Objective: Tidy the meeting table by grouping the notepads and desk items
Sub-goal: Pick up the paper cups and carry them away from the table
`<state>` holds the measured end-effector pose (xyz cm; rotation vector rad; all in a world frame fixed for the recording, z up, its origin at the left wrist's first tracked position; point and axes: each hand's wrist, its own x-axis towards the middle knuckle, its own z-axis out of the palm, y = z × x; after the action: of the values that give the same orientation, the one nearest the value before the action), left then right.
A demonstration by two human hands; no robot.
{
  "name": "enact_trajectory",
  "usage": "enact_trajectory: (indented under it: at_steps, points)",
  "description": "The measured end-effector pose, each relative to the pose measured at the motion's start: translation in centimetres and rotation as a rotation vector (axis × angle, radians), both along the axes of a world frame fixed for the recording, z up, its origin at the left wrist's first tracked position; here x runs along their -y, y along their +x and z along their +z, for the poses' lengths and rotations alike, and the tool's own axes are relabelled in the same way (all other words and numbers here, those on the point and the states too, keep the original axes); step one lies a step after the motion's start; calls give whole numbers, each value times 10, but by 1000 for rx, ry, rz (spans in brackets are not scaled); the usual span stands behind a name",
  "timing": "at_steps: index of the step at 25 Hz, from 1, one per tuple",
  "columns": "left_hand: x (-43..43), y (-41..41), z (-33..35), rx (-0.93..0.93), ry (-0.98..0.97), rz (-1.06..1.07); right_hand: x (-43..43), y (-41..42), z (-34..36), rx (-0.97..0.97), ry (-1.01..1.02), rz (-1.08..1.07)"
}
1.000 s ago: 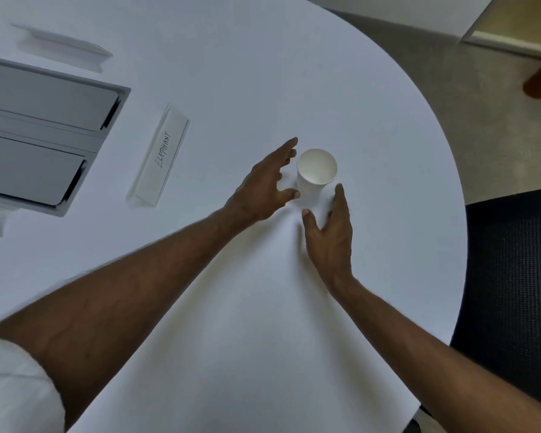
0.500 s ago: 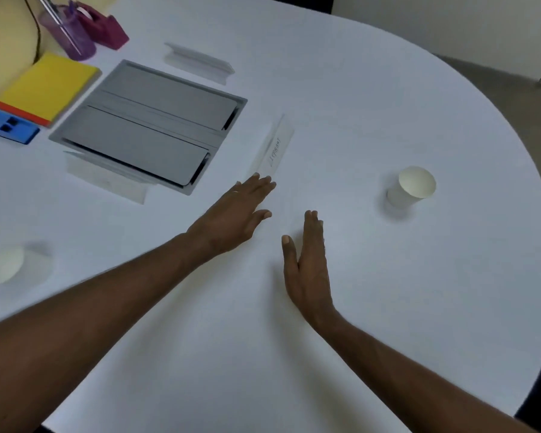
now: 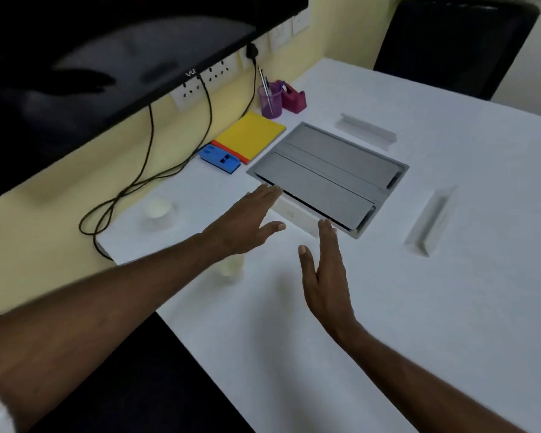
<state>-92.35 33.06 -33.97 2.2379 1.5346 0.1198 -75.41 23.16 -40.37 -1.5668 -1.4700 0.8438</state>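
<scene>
The white table fills the centre and right of the frame, with a dark screen at upper left and a black chair at upper right. A grey cable hatch is set into the table at centre.

Both hands are empty. The left hand reaches in from lower left with its fingers straight and spread. The right hand, just right of it, is flat with the fingers together and the thumb apart. Their fingertips close on the two ends of a white name card lying just beside the hatch's near edge; I cannot tell whether either hand touches it.

The yellow notepad lies left of the hatch, near the wall. A purple pen cup and a maroon tape dispenser stand above it, and a blue block, a stapler or punch, sits at its lower corner. That looks like the group already formed.

Loose things remain: a second card above the hatch, a third card at right, a paper cup at left and another cup half hidden under the left forearm.

The step in hand seems to be fetching the near card. The next move calls for a light pinch on its ends, since folded card would crush easily.
</scene>
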Motion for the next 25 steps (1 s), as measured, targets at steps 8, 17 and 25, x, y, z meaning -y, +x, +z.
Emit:
enact_trajectory:
  at_steps: [8,17,25]
  points:
    - [-7,-198,4,-53,21,158,-52,-165,18,57,33,216]
    - [-45,-303,-47,-9,-69,331,-125,-273,-14,210,57,380]
    - [-93,-313,-73,-90,-325,341,-175,-299,-58,149,-169,449]
